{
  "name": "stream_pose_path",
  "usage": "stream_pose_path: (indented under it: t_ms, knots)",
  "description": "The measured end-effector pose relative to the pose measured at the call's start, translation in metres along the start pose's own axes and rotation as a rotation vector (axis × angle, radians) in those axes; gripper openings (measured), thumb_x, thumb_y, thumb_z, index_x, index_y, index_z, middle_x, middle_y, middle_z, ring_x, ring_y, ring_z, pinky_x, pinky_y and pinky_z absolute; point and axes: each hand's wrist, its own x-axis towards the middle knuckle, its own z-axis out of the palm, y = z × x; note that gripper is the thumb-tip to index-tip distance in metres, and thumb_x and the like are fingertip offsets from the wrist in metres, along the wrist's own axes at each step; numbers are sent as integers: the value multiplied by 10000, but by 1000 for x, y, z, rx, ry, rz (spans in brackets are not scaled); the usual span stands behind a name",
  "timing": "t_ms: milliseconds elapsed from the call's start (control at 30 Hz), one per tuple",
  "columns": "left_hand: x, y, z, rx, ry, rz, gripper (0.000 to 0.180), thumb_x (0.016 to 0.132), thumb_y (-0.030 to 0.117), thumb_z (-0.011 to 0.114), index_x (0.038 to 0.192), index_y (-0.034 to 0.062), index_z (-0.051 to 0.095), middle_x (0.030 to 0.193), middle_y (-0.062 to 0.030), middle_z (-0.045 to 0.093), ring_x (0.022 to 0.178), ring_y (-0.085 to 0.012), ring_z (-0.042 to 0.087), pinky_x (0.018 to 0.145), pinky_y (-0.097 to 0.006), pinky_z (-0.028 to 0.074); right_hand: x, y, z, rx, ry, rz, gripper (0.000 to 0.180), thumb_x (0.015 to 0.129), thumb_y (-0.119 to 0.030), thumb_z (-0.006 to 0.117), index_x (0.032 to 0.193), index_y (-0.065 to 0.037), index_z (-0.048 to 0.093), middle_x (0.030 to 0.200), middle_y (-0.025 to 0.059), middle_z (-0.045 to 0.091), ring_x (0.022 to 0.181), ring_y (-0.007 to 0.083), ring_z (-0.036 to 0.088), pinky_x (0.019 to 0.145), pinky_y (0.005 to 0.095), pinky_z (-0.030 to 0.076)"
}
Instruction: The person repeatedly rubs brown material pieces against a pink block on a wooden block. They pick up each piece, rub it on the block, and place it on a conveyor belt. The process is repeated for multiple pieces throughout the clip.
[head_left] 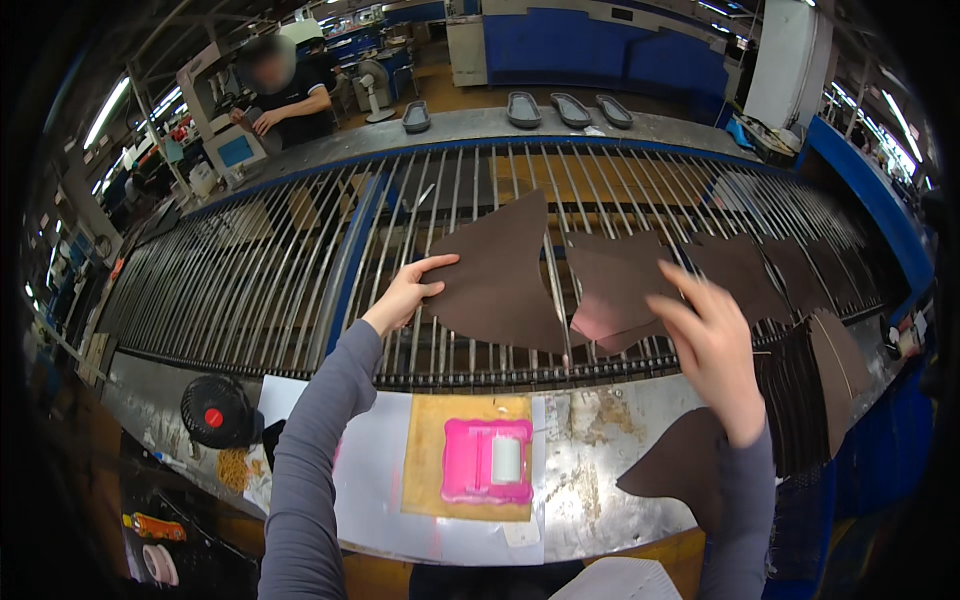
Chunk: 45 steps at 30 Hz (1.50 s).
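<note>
My left hand [405, 292] grips the left edge of a dark brown cut piece of sheet material [500, 275], its pointed tip toward the far side, over the metal roller bars. To the right, my right hand [705, 330] hovers with fingers apart, slightly blurred, by the near right edge of a second brown piece [615, 275]. That piece has a pinkish patch at its near left corner. More brown pieces [745, 275] lie overlapping in a row farther right. Another brown piece [675, 465] rests on the near metal ledge, partly behind my right forearm.
A pink tray with a white roller [460, 462] sits on a yellowish board in front of me. A black fan [215, 410] stands at left. Stacked dark pieces [790, 410] lie at right. Shallow grey trays [523, 110] line the far ledge. A person [290, 100] works at far left.
</note>
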Motion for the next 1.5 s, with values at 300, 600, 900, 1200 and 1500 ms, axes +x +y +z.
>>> stream_pose_path:
  t_ms: [300,600,900,1200,1500]
  knots:
    - [77,-68,-17,79,-85,-198,521,911,-124,426,1395,45,523,1408,-150,511,1211,-259,579,988,-348,511,-234,-5,-22,-91,-171,1024,353,846,39,612,1197,5,617,1306,186,571,1197,372,556,1004,411,443]
    - [105,-106,-29,663,-15,10,514,850,-63,623,1322,138,597,1525,-145,335,1375,-330,390,1110,-417,397,-356,-21,-17,-185,-268,1501,659,670,-61,814,1263,49,549,1108,199,581,1052,373,583,931,414,468]
    - [8,-30,-26,575,115,198,385,850,41,660,1231,83,643,1336,-100,567,1090,-212,578,973,-354,473,-320,-18,-21,-231,-365,1424,378,789,-44,716,1139,-14,577,1066,236,663,1028,439,619,846,441,480]
    - [-172,93,41,456,-304,269,246,884,47,676,1123,77,724,1460,-116,459,1309,-244,470,1058,-378,404,-163,-54,-112,337,261,870,311,986,-18,542,1278,88,569,1184,141,651,1044,153,605,937,278,466]
    - [-257,136,64,483,-137,503,272,839,-7,703,1106,36,734,1048,-121,735,1000,-220,685,888,-297,515,-9,-146,-32,1025,397,305,328,926,74,570,1244,9,617,1078,99,651,983,174,616,865,265,485]
